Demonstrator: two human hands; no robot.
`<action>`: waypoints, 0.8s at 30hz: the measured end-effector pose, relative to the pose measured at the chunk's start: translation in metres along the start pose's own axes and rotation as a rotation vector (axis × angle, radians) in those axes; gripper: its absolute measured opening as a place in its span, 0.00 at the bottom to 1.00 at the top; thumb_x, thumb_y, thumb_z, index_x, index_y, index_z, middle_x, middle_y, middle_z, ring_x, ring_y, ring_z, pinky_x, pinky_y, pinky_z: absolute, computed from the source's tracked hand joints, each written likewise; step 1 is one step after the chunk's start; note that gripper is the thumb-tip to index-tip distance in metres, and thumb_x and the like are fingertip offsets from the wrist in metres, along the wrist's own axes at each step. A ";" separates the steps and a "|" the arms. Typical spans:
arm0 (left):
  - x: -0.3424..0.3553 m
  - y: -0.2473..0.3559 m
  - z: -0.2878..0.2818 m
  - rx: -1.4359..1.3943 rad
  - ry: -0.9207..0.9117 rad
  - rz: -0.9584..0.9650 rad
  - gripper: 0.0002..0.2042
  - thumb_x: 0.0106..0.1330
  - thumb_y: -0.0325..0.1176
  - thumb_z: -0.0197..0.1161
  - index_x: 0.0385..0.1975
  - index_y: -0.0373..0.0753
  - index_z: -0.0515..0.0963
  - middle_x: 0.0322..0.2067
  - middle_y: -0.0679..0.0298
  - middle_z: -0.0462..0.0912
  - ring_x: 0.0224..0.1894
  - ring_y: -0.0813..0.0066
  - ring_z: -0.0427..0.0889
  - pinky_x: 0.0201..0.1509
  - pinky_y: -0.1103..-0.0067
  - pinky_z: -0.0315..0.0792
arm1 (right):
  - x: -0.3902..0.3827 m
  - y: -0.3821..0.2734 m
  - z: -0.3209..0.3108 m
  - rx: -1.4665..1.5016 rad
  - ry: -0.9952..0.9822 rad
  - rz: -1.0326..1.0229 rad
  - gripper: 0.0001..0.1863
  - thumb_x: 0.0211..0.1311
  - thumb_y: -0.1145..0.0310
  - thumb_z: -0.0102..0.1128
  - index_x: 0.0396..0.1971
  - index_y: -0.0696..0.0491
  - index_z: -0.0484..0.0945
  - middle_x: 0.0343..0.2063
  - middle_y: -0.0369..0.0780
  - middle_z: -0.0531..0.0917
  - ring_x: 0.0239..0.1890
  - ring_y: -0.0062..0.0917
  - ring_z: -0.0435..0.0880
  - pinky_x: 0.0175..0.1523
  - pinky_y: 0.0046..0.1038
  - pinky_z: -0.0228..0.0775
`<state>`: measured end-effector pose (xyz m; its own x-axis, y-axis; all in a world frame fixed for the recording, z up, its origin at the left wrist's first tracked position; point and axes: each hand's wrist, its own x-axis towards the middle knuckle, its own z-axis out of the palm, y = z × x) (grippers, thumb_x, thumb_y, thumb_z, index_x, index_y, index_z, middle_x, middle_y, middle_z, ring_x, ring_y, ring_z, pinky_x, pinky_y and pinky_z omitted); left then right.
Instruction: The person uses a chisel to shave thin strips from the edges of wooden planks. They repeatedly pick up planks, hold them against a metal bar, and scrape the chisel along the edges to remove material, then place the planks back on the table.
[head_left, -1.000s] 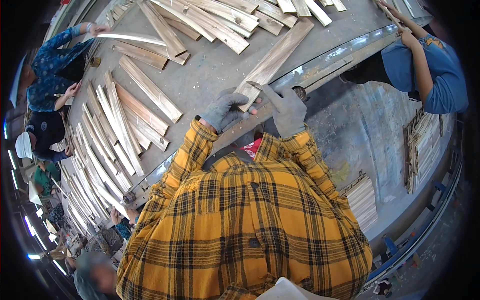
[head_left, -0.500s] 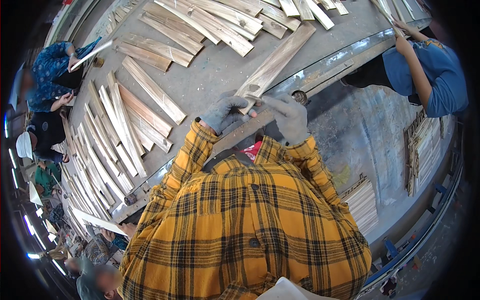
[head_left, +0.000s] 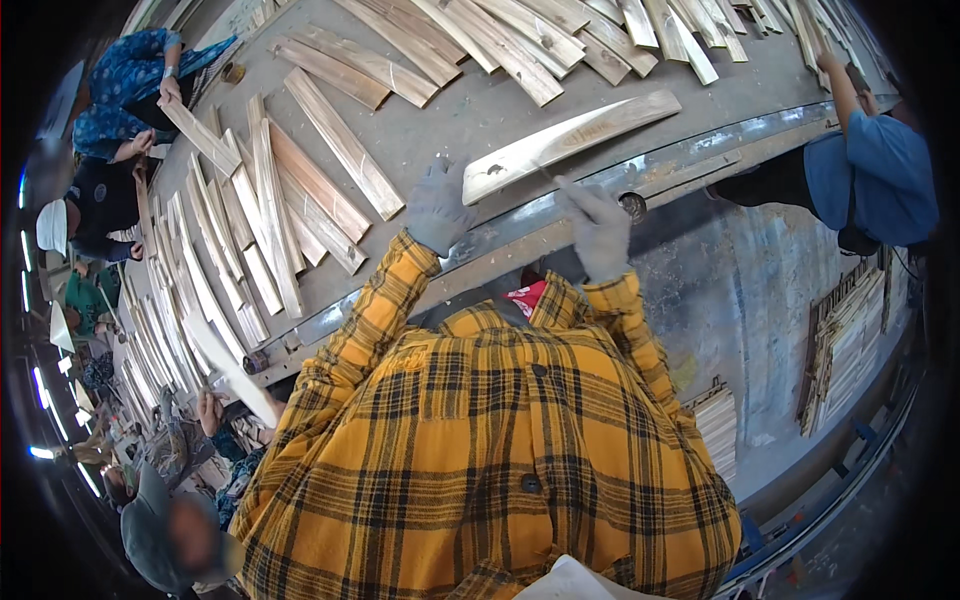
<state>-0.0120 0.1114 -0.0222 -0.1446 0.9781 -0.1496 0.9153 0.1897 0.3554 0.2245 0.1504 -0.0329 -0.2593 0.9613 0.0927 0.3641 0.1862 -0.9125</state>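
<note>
From my head: a pale plank [head_left: 575, 140] by the front edge of the worktop [head_left: 440, 128]
My left hand [head_left: 440, 208], in a grey glove, has its fingers stretched out, gripping nothing, just beside the plank's left end; whether they touch, I can't tell. My right hand [head_left: 600, 232] has its fingers curled on a thin dark tool [head_left: 546, 174], blurred, near the plank's lower edge.

Grey-gloved right hand [head_left: 600, 235]: kinda smeared, and the thin dark sliver [head_left: 545, 173] by it is too tiny to ID
Long pale wooden boards [head_left: 505, 55] up top: some far ends chopped off
Smooth white thing [head_left: 580, 582] at the bottom: cut off, no clue
Slatted pale wood stack [head_left: 715, 430]: partly behind the yellow-and-black plaid shirt [head_left: 450, 440]
Flat whitish board [head_left: 235, 367], lower left: blurry
</note>
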 end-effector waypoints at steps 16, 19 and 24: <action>-0.007 0.032 -0.016 -0.143 -0.010 -0.049 0.25 0.49 0.33 0.68 0.51 0.41 0.73 0.42 0.48 0.77 0.46 0.49 0.79 0.48 0.64 0.74 | -0.004 -0.013 0.015 0.256 0.037 0.325 0.13 0.62 0.67 0.61 0.46 0.49 0.79 0.27 0.34 0.80 0.19 0.18 0.73 0.23 0.21 0.65; -0.010 0.002 -0.004 -0.231 -0.141 -0.177 0.24 0.52 0.44 0.67 0.46 0.37 0.75 0.40 0.47 0.79 0.42 0.49 0.80 0.44 0.63 0.74 | -0.005 -0.024 0.013 0.583 -0.004 0.780 0.15 0.65 0.60 0.61 0.43 0.55 0.78 0.25 0.34 0.80 0.15 0.11 0.67 0.18 0.15 0.57; -0.047 0.012 -0.018 -0.057 -0.002 -0.010 0.26 0.52 0.47 0.68 0.46 0.35 0.75 0.40 0.51 0.77 0.43 0.52 0.77 0.45 0.65 0.72 | 0.025 0.006 0.035 0.763 0.326 0.736 0.14 0.62 0.60 0.64 0.35 0.56 0.76 0.17 0.32 0.73 0.09 0.10 0.62 0.12 0.15 0.48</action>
<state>-0.0009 0.0695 0.0060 -0.1533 0.9760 -0.1550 0.8906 0.2044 0.4063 0.1891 0.1686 -0.0500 0.0825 0.8140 -0.5750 -0.3433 -0.5185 -0.7831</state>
